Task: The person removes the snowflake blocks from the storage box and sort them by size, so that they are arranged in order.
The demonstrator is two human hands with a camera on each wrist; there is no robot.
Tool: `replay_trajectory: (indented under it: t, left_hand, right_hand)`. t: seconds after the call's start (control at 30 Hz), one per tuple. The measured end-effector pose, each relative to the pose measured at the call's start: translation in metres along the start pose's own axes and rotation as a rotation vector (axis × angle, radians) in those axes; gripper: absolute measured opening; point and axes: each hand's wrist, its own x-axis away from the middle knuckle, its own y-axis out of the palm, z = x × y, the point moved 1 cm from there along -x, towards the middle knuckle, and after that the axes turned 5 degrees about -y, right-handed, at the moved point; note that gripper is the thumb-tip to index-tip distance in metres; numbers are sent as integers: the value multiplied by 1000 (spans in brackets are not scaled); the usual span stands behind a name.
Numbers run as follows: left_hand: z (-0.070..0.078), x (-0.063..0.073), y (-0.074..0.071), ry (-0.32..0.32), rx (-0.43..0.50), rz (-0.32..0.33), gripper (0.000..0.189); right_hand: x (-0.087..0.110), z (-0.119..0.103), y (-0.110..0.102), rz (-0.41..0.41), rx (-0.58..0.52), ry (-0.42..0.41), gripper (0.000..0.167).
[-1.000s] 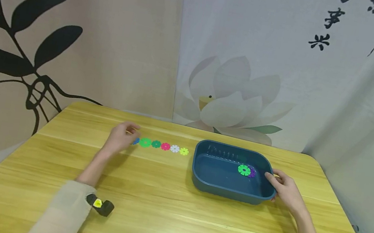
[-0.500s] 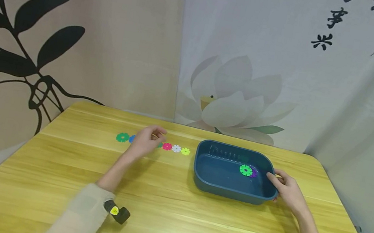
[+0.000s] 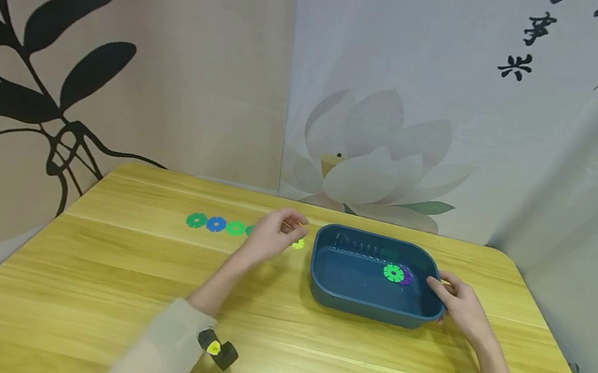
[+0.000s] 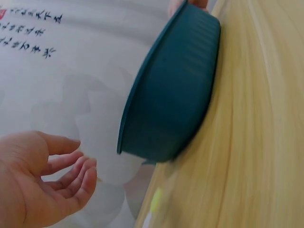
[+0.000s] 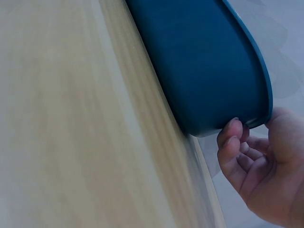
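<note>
My left hand (image 3: 275, 232) hovers above a row of small flower-shaped plastic discs, its fingers loosely curled with nothing visible between them. Left of it lie a dark green disc (image 3: 196, 220), a blue disc (image 3: 216, 224) and a light green disc (image 3: 235, 228); another green one peeks out by the hand. A yellow disc (image 3: 298, 244) shows just to its right, and the discs beneath the hand are hidden. My right hand (image 3: 460, 306) grips the right end of a dark blue plastic basin (image 3: 367, 311), thumb over the rim. Inside the basin are a green disc (image 3: 394, 273) and a purple disc (image 3: 407, 277).
The basin stands on a wooden table (image 3: 306, 359), right of the row of discs. A printed curtain (image 3: 206, 65) hangs behind the table's far edge. Both wrists carry small black cameras.
My left hand has moved right along the row, uncovering the dark green, blue and light green discs and covering the red and white ones. My right hand stays on the basin.
</note>
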Motion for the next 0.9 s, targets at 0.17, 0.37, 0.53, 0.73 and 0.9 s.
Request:
replay_trajectory:
  t: [0.17,0.37,0.53,0.73,0.9]
  left_hand:
    - [11,-1,9,23,24,-15,19]
    - [20,-1,22,24,36,-66,22]
    - [28,-2,35,40,49,-88,21]
    - [34,-1,59,67,75,-138,16]
    - [34,2,81,98,72,-154,13]
  right_hand:
    - [0,0,0,-2,0,-3,56]
    - [0,1,-1,0,14,1,56]
    - [0,2,-2,2,10,5,57]
    - [0,2,-2,2,3,3,56]
    - [0,1,-1,4,5,-2,55]
